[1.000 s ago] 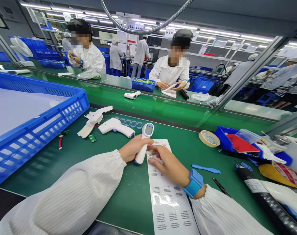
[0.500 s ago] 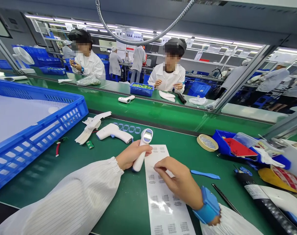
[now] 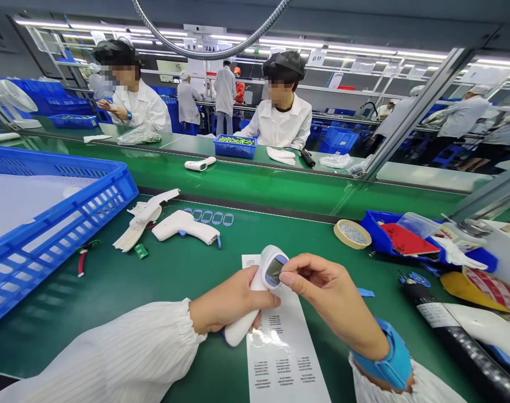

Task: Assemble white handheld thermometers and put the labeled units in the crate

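Observation:
In my left hand (image 3: 227,299) is a white infrared thermometer (image 3: 240,330), fingers wrapped round its handle and its screen (image 3: 275,271) turned to the right. My right hand (image 3: 330,294) is closed in a pinch, thumb and forefinger at the right edge of that screen. Whatever small thing the pinch may hold is hidden. Beneath both hands lies a white sheet (image 3: 280,352) of printed text labels. Another thermometer (image 3: 186,226) rests on the green bench, close to open white housing pieces (image 3: 143,219).
A big blue crate (image 3: 124,179) takes up the left side. Blue screen frames (image 3: 210,217) lie by the bench's back edge. On the right are a round dish of small parts (image 3: 352,233), a blue bin (image 3: 370,224) and a black tool (image 3: 452,341). Two co-workers sit opposite.
My right hand has moved from above the label sheet up to the thermometer's screen. My left hand has brought the thermometer nearer and turned it. A seated co-worker's hands have dropped behind the blue box.

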`<state>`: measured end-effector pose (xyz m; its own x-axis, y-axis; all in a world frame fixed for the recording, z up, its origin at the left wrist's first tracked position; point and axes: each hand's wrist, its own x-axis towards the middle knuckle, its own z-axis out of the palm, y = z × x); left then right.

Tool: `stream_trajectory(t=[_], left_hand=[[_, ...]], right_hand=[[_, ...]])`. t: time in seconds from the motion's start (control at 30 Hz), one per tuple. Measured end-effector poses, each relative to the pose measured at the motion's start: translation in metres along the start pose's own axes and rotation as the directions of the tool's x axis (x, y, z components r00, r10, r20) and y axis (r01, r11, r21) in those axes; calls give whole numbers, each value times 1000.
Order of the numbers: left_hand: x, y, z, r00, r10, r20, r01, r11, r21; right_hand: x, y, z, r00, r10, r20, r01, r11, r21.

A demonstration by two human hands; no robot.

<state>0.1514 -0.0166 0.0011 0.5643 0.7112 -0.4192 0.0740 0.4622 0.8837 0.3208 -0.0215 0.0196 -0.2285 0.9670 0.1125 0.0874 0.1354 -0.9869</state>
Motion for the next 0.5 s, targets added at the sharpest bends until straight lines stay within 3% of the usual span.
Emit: stream_trajectory(t=[0.3,0.5], left_hand=[[1,1,0,1000,-21,-1,21,1000,4],[1,0,0,1000,-12,-3,12,1000,17]], right_hand=[[-2,2,2,990,-120,-75,100,967,-233],[-2,4,3,979,-179,-93,145,944,-296]])
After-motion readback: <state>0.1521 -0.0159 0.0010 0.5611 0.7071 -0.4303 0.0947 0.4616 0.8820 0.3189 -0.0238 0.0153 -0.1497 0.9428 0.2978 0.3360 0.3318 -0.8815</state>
